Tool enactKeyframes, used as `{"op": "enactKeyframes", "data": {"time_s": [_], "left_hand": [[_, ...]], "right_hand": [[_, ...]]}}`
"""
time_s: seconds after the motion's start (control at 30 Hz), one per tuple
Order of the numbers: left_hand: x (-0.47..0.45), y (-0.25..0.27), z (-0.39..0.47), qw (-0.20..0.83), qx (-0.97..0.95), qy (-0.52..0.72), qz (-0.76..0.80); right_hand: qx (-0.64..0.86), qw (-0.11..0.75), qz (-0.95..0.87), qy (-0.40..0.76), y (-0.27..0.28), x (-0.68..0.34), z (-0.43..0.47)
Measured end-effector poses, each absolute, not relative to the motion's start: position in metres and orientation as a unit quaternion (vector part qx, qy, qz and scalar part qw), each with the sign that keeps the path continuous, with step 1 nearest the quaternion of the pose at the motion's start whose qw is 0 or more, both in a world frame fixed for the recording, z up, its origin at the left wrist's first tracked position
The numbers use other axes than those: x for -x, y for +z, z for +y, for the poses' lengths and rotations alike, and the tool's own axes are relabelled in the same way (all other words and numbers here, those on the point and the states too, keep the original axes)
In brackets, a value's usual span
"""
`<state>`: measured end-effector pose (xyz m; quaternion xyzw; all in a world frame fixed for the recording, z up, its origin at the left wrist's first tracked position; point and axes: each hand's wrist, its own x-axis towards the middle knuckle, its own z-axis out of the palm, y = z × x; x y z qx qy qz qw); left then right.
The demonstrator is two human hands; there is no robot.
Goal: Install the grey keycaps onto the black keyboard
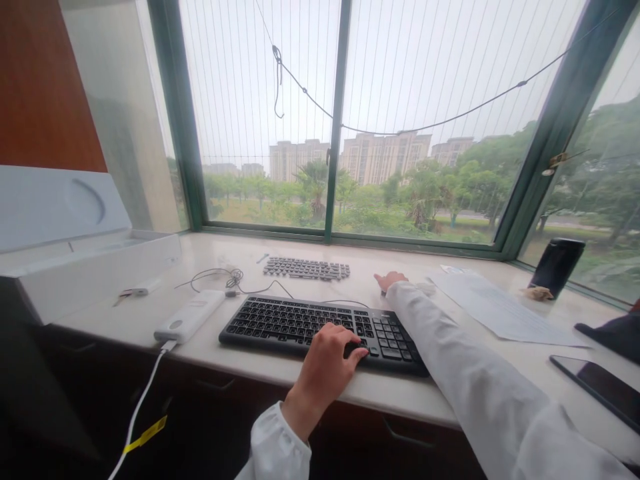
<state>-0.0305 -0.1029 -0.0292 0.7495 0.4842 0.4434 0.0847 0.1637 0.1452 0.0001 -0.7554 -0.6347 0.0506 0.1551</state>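
Note:
A black keyboard [300,327] lies along the desk's front edge. On its left and middle part many key positions are bare sockets, while the number pad at the right has its caps on. My left hand [327,357] rests over it, with thumb and index finger curled together near the arrow keys; whatever is between them is too small to make out. Loose keycaps [306,269] stand in rows behind the keyboard. Beyond its right rear corner, my right hand [393,280] reaches down to the desk, fingers bunched. What they hold, if anything, is hidden.
A white power strip [193,317] with a plugged white cable [140,400] sits left of the keyboard, near a thin dark cable [235,277]. An open white box [100,273] stands farther left. At right are paper sheets [500,307], a phone [600,383] and a dark upright object [559,267].

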Motion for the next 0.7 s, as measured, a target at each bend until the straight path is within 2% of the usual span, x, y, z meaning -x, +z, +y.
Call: {"op": "enactKeyframes", "data": {"time_s": [0.2, 0.5, 0.53, 0.6, 0.63, 0.7], "left_hand": [[0.029, -0.03, -0.106, 0.071, -0.74, 0.448, 0.497], [0.028, -0.031, -0.105, 0.033, -0.707, 0.442, 0.551], [0.028, -0.031, -0.106, 0.031, -0.705, 0.443, 0.552], [0.028, -0.031, -0.106, 0.027, -0.703, 0.445, 0.553], [0.028, -0.031, -0.106, 0.025, -0.701, 0.446, 0.556], [0.028, -0.031, -0.106, 0.019, -0.696, 0.446, 0.563]], "right_hand": [[0.732, 0.181, -0.648, 0.112, 0.003, -0.158, 0.146], [0.553, 0.34, -0.708, 0.279, 0.027, -0.157, 0.075], [0.516, 0.369, -0.705, 0.316, 0.028, -0.153, 0.06], [0.362, 0.461, -0.626, 0.514, 0.03, -0.143, 0.031], [0.305, 0.475, -0.59, 0.577, 0.032, -0.137, 0.017], [0.241, 0.445, -0.55, 0.664, 0.036, -0.126, -0.007]]}}
